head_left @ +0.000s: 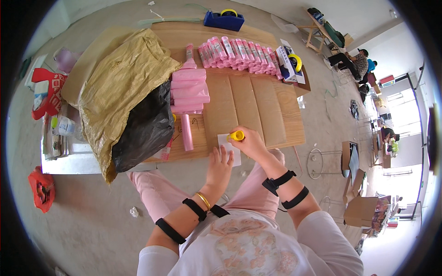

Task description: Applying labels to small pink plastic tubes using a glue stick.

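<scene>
My right hand (252, 143) grips a small yellow tube-shaped thing (237, 135), its tip on a white paper slip (225, 140) at the near edge of the wooden board (281, 119). My left hand (219, 166) lies flat, fingers spread, pressing down the slip's near side. A single pink roll (187, 132) lies just left of the slip. Behind it is a stack of flat pink packs (189, 89). A long row of pink rolls (239, 54) lines the board's far edge.
A gold woven sack (120, 87) with a black plastic bag (145, 131) spilling out covers the board's left side. A blue tape dispenser (223, 20) and a yellow tape roll (295, 62) sit at the back. Red bags (42, 189) lie left. People sit far right.
</scene>
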Available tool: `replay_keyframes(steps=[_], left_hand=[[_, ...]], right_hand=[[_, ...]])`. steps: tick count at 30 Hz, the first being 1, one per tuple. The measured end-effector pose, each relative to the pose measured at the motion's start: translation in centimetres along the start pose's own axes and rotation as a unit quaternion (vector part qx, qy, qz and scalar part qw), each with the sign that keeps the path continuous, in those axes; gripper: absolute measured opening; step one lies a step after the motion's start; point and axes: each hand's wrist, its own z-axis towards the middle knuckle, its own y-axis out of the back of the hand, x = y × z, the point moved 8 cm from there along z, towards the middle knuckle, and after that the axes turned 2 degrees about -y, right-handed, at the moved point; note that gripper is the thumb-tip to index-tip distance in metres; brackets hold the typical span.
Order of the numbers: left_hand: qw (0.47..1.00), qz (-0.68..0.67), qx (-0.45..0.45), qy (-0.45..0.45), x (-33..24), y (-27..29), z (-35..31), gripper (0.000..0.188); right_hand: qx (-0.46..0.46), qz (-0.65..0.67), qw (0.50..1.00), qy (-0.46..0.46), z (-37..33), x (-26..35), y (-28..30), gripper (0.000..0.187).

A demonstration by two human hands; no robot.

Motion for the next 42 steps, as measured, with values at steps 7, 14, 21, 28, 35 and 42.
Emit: replay_keyframes(steps=[7, 14, 21, 28, 35, 42], left_hand=[[0.999, 0.035, 0.038, -0.013, -0.3, -0.9, 0.1, 0.051], [0.999, 0.033, 0.016, -0.012, -0.4, -0.4, -0.1, 0.053], [1.0, 0.002, 0.019, -0.007, -0.2, -0.1, 0.0, 0.052], [0.994, -0.106, -0.018, 0.01, 1.1, 1.9, 0.2, 0.055], [0.983, -0.181, -0.024, 0.017, 1.8, 3.5, 1.4, 0.05], [0.974, -0.216, -0.032, 0.055, 1.5, 4.1, 2.2, 0.05]], right_hand=[[0.0, -0.023, 0.997, 0.075, 0.1, 2.6, -1.6, 0.026], [-0.012, -0.028, 0.999, 0.038, -0.9, 0.0, 0.7, 0.026], [-0.074, 0.084, 0.993, -0.043, -0.8, -4.8, 4.9, 0.03], [-0.09, 0.7, 0.67, -0.229, -3.4, -14.0, 6.4, 0.042], [-0.087, 0.786, 0.592, -0.156, -3.8, -14.8, 4.8, 0.037], [-0.106, 0.546, 0.83, -0.05, 0.4, -13.8, 4.2, 0.04]])
